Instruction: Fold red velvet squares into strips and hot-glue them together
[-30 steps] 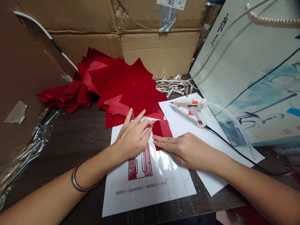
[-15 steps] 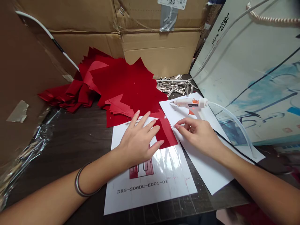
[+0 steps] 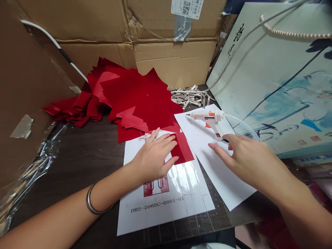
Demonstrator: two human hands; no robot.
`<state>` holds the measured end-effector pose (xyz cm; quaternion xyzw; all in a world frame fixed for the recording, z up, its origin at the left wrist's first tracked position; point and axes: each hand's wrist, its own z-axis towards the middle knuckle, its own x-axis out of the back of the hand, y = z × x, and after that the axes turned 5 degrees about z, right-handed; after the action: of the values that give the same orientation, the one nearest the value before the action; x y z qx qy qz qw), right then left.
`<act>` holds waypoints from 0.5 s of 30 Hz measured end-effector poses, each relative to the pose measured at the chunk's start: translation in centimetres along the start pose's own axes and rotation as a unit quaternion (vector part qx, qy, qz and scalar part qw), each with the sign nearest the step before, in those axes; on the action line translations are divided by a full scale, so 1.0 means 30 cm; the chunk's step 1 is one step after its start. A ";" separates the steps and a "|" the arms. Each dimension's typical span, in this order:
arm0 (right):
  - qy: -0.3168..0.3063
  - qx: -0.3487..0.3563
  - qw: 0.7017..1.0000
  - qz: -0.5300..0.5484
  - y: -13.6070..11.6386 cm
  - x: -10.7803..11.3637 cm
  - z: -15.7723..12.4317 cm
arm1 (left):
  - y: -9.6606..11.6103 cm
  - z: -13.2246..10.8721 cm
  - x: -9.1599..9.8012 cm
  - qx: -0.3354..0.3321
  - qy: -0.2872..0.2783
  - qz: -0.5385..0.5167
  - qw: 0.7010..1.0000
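My left hand (image 3: 157,154) lies flat with its fingers stretched over the printed sheet (image 3: 166,219), its fingertips at the left edge of a folded red fabric piece (image 3: 184,148). Metal hair clips (image 3: 144,137) lie by its index finger on the sheet. My right hand (image 3: 241,155) is beside the handle of a white and orange hot glue gun (image 3: 214,121), thumb and index finger apart, nothing visibly between them. Its other fingers are hidden beneath the hand. The glue gun rests on a plain white sheet (image 3: 220,173), nozzle pointing left.
Red fabric pieces (image 3: 140,91) are heaped at the back, with a pile of metal clips (image 3: 193,98) to their right. Cardboard (image 3: 176,62) walls the back, and a patterned paper bag (image 3: 280,86) stands at right. A white cable (image 3: 233,52) crosses the bag.
My right hand has moved right, from beside the red fabric piece to the glue gun's handle, its thumb and index finger spreading. My left hand stays on the sheet. The view has shifted slightly.
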<state>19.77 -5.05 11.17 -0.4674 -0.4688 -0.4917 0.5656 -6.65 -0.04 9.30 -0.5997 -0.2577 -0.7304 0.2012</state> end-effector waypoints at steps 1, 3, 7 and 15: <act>-0.005 -0.002 1.000 -0.004 0.011 -0.015 -0.001 | 0.000 0.000 0.002 -0.005 -0.003 0.004 1.000; -0.009 -0.006 1.000 0.010 0.034 -0.048 0.018 | 0.001 -0.001 0.004 -0.015 -0.006 0.014 1.000; -0.018 -0.046 0.995 0.087 0.067 -0.085 0.106 | 0.001 -0.001 0.008 -0.021 -0.009 0.021 1.000; 0.039 -0.036 0.966 0.254 0.044 -0.097 0.190 | -0.015 0.002 0.015 -0.015 0.045 0.007 0.999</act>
<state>20.47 1.05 8.92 -0.5713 -0.2943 -0.3663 0.6730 -6.96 0.37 9.70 -0.5712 -0.2329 -0.7590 0.2085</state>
